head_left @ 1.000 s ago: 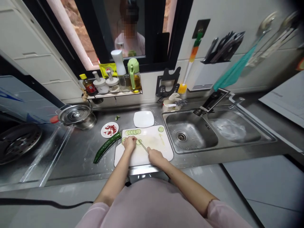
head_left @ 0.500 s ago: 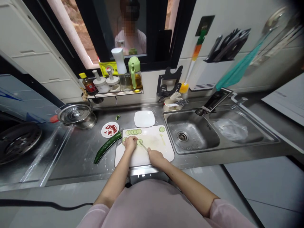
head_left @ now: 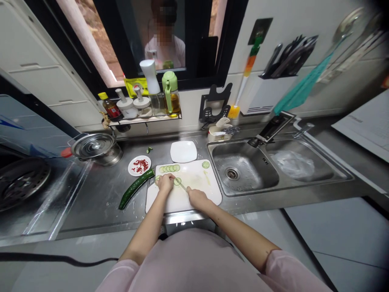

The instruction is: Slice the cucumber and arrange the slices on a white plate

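Note:
A small knife [head_left: 183,187] is gripped in my right hand [head_left: 198,198], its blade pointing left and its tip at a round cucumber slice [head_left: 178,182]. My left hand [head_left: 165,183] is closed, with its fingertips at the left edge of that slice. Both hands are over a white cutting board [head_left: 179,205]. An overlapping row of cucumber slices [head_left: 169,168] lies beyond my left hand, and another slice partly shows at its left side. One cucumber end piece [head_left: 206,164] is at the board's far right corner, near pale green strips [head_left: 207,177].
A whole cucumber [head_left: 135,190] lies left of the board. Behind it is a plate [head_left: 132,172] of chopped red pieces; a white square plate [head_left: 184,151] stands behind the board. At right is a double sink [head_left: 249,187]; at left, a lidded pot [head_left: 111,156]. Bottles fill a rack [head_left: 142,120].
The whole view has shifted slightly. Both hands, the knife and the cucumber slices keep nearly the same places on the board.

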`<action>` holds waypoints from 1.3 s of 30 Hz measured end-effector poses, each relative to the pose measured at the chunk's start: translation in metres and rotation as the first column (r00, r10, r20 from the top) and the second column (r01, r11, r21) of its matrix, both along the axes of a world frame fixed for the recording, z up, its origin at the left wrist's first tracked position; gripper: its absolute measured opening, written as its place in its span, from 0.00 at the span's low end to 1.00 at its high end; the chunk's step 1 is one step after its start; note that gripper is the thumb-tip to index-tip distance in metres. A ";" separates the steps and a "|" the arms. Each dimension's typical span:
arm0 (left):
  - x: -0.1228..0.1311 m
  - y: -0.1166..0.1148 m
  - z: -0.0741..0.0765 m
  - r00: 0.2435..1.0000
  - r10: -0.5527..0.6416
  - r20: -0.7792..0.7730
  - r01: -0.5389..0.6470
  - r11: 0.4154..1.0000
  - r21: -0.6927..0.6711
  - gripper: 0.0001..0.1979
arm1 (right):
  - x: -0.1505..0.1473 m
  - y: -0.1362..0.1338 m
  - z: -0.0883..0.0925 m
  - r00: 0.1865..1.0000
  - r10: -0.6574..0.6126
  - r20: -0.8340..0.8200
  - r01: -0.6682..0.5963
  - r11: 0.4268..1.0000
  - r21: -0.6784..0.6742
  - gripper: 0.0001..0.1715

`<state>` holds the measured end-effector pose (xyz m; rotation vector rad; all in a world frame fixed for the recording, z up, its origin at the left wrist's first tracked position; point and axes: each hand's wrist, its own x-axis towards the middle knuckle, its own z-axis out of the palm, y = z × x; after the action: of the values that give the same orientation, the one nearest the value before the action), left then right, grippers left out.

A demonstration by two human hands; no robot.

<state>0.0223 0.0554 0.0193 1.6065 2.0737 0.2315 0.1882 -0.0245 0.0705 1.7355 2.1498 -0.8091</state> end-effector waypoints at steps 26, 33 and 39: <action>0.001 -0.003 0.000 0.999 -0.025 -0.042 0.026 0.999 0.030 0.13 | -0.004 0.004 0.002 0.999 -0.020 0.034 0.021 0.999 -0.028 0.23; 0.003 -0.005 0.001 0.998 -0.037 -0.059 0.039 0.999 0.034 0.13 | 0.006 -0.012 0.009 1.000 -0.011 0.030 0.012 0.999 -0.030 0.21; 0.004 -0.003 0.007 0.995 -0.062 -0.085 0.062 0.998 0.002 0.14 | 0.017 -0.027 0.008 0.999 -0.038 0.012 0.039 0.998 -0.054 0.21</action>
<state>0.0265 0.0521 0.0259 1.7073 2.0834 0.1490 0.2052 -0.0510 0.0789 1.7552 2.0735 -0.8574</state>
